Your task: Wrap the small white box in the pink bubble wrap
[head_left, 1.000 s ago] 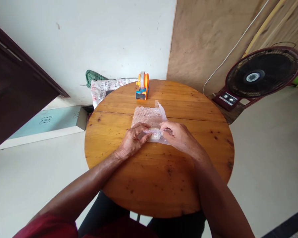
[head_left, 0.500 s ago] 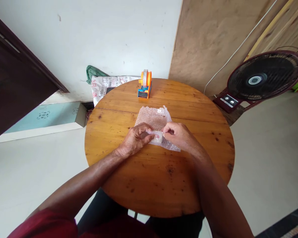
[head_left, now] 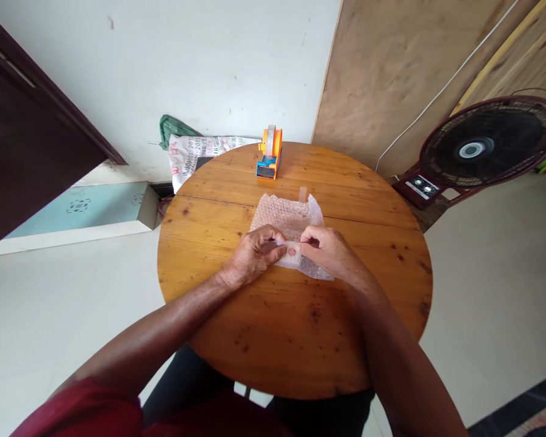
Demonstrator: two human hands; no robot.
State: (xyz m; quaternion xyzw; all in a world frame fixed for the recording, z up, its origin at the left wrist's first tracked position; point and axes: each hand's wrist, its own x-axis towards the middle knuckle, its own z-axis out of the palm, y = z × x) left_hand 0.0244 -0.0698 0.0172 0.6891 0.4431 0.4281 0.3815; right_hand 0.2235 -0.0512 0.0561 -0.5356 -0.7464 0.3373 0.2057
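A sheet of bubble wrap (head_left: 279, 212) lies in the middle of the round wooden table, its near part folded over a small pale block-like item (head_left: 292, 251). What that item is, I cannot make out through the plastic. My left hand (head_left: 257, 252) pinches the left end of the folded bubble wrap between thumb and fingers. On the right side, my right hand (head_left: 325, 246) has thumb and forefinger closed on the fold's edge. A short strip of clear tape (head_left: 303, 194) sticks out past the sheet's far edge.
An orange and blue tape dispenser (head_left: 269, 155) stands near the far edge of the table (head_left: 273, 340). To the right is a dark red fan (head_left: 486, 145). Behind the table lie a printed white sack (head_left: 182, 159) and a green bag (head_left: 175, 128) against the wall.
The far right corner of the bubble wrap has shifted, and the tape strip there now shows flat beyond the edge. Both hands keep their hold. The view has moved slightly.
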